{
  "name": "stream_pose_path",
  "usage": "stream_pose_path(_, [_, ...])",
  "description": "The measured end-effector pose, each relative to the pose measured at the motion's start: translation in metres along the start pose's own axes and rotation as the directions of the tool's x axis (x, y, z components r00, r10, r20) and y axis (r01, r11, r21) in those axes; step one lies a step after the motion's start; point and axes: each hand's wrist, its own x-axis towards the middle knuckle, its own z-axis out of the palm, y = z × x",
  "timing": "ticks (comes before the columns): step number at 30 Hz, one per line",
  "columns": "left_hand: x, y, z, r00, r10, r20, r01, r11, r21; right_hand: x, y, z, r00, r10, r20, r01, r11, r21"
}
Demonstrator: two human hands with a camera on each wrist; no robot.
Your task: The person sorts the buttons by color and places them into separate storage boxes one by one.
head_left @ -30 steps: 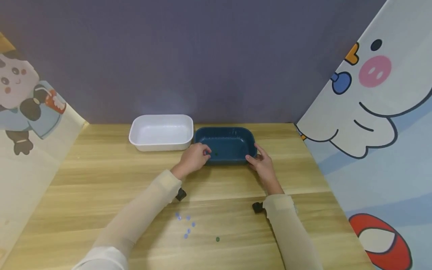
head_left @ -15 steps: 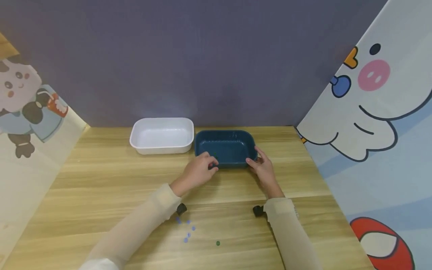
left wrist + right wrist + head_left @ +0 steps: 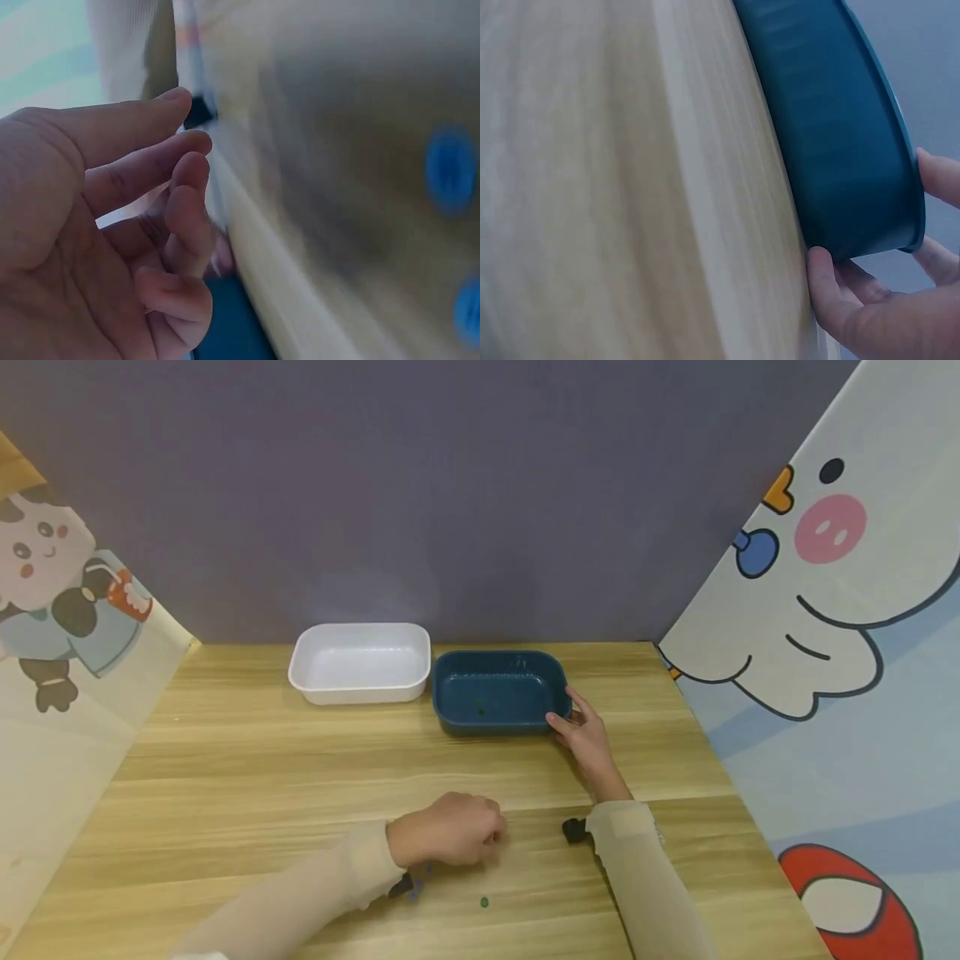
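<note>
My left hand hovers over the middle of the table, in front of the dark blue plastic basin. Its fingers are loosely bent, with nothing visible between thumb and fingertips in the left wrist view. Under the wrist lie several small blue button-like discs, partly covered by the arm in the head view. One small green disc rests on the table closer to me. Inside the basin shows a bit of green. At the basin's near right corner, my right hand grips it, thumb on the rim and fingers against the outside.
Left of the basin, almost touching it, stands a white plastic basin. Both are on a wood-grain table near a grey back panel. Printed cartoon panels border the table on both sides.
My left hand has left the blue basin's near left rim and come back toward me, over the table near the blue discs. My right hand has stayed on the basin's corner.
</note>
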Motion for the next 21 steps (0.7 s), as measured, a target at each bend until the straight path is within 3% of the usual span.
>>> stream_pose_path(9, [-0.007,0.03,0.021,0.995,0.081,0.057,-0.086,0.993,0.085,0.0,0.0,0.0,1.0,-0.011,0.01,0.011,1.0,-0.001])
stream_pose_path(15, [-0.008,0.033,0.03,0.989,0.144,0.045,-0.15,0.974,0.168,-0.003,-0.008,-0.001,1.0,0.015,0.023,-0.016,0.999,0.035])
stream_pose_path(21, [-0.009,0.033,0.028,0.989,0.129,0.067,-0.139,0.972,0.191,-0.011,-0.023,0.001,0.999,0.033,0.033,-0.034,0.999,0.009])
